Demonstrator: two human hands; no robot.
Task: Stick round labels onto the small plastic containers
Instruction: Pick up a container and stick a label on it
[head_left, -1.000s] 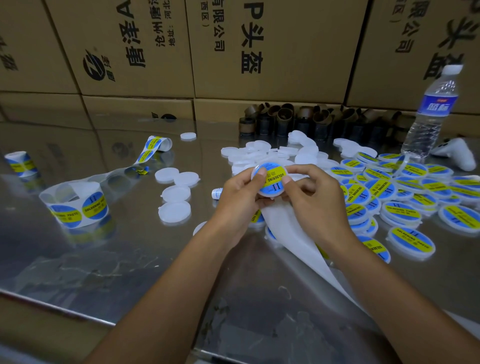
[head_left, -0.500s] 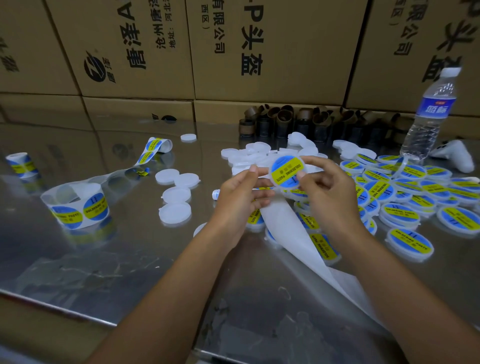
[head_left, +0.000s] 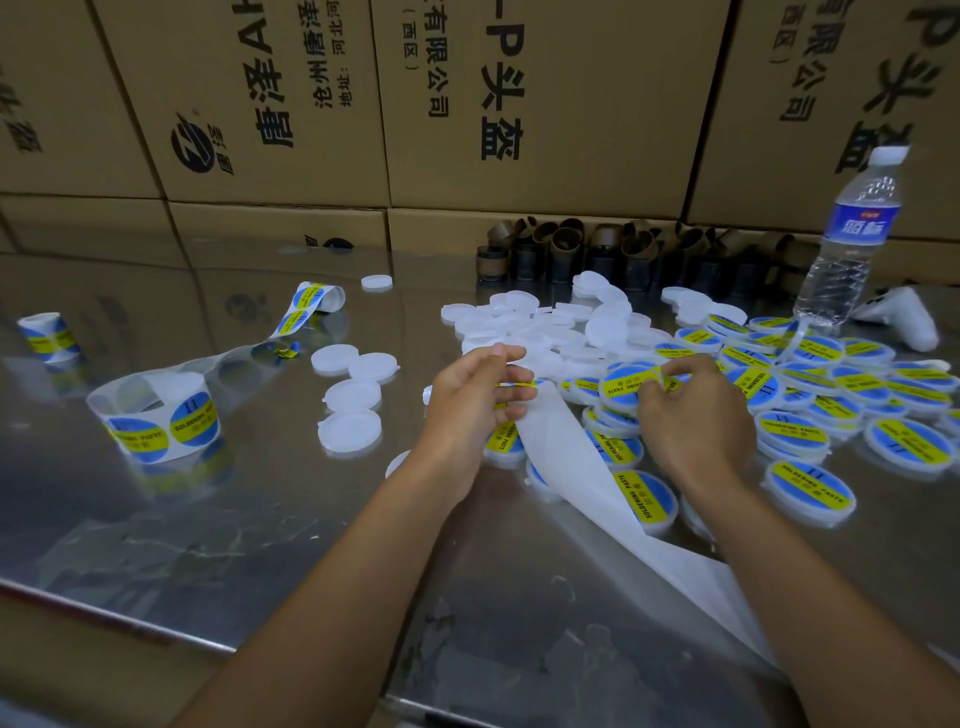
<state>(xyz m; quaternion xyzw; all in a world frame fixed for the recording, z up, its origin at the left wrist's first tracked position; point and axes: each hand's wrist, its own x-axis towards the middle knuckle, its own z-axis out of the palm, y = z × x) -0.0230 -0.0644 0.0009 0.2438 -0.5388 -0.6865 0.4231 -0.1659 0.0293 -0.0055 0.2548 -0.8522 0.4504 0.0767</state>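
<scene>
Hands of a person reach over a shiny metal desk (head_left: 156, 519) strewn with small round plastic tubs. The left hand (head_left: 475, 405), near the desk's middle, has its fingers curled and pinches a white paper strip (head_left: 571, 457) between thumb and fingers. A blue-and-yellow sticker (head_left: 514, 384), seen edge-on, pokes out at the fingertips. The strip trails from that hand toward the near right edge of the desk.

The right hand (head_left: 696, 421), just beside it, curls its fingers round the rim of a labelled tub (head_left: 626, 387). It holds the tub low over the pile of labelled tubs (head_left: 831, 395) covering the right side of the desk; whether it touches them I cannot tell.

Plain white tubs (head_left: 540, 322) lie heaped beyond the hands toward the far edge, and four loose tubs (head_left: 350, 397) sit apart to the left. A roll of stickers (head_left: 156, 421) stands near the left edge, with a smaller roll (head_left: 47, 338) further back. Along the far edge are brown cardboard tubes (head_left: 597, 249) and a water bottle (head_left: 852, 244), with stacked cardboard boxes (head_left: 519, 104) behind.
</scene>
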